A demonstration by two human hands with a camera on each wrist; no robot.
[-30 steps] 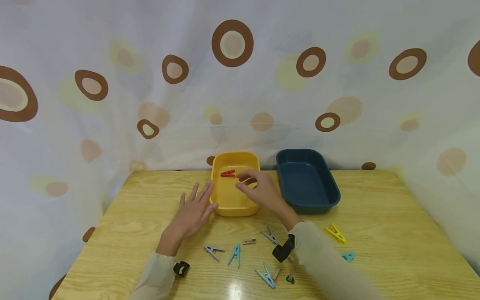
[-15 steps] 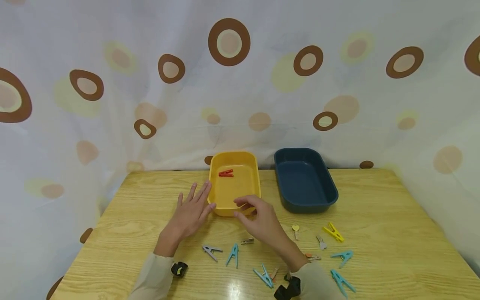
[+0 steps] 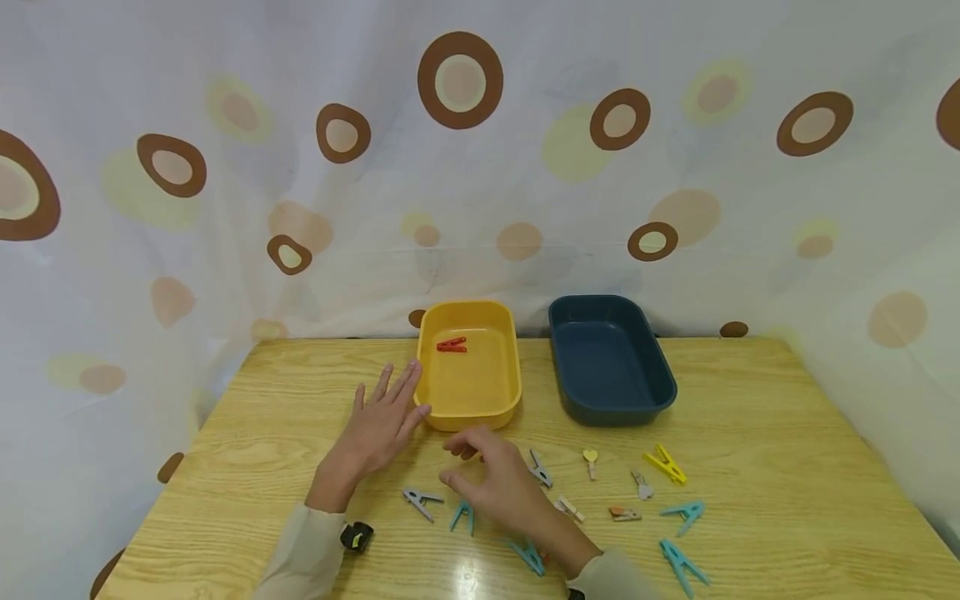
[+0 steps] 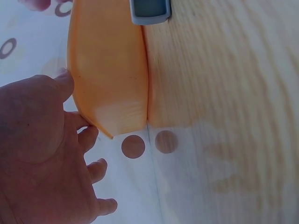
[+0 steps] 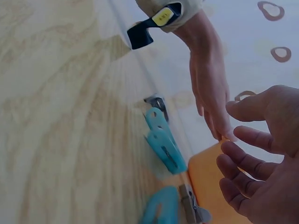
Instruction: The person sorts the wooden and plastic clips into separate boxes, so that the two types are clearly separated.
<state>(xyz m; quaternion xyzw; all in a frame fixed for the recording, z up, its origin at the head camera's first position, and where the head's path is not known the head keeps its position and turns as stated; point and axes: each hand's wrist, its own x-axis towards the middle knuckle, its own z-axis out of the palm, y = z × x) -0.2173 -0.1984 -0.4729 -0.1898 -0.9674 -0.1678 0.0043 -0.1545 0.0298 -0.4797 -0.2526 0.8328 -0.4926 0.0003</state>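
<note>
The right hand (image 3: 501, 487), fingers loosely curled and holding nothing, is hovering over a teal clothespin (image 3: 462, 516). The left hand (image 3: 381, 429), fingers straight, is bracing the yellow tray (image 3: 468, 412). Next move likely calls for pinching one clothespin.

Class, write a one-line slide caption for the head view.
Left hand flat beside yellow tray; right hand hovers empty over scattered clothespins.

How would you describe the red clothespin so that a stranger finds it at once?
Look at the wooden table, then at the yellow tray standing left of the dark blue tray. The red clothespin lies in its far left corner, the only clothespin inside any tray and the only red one.
</note>
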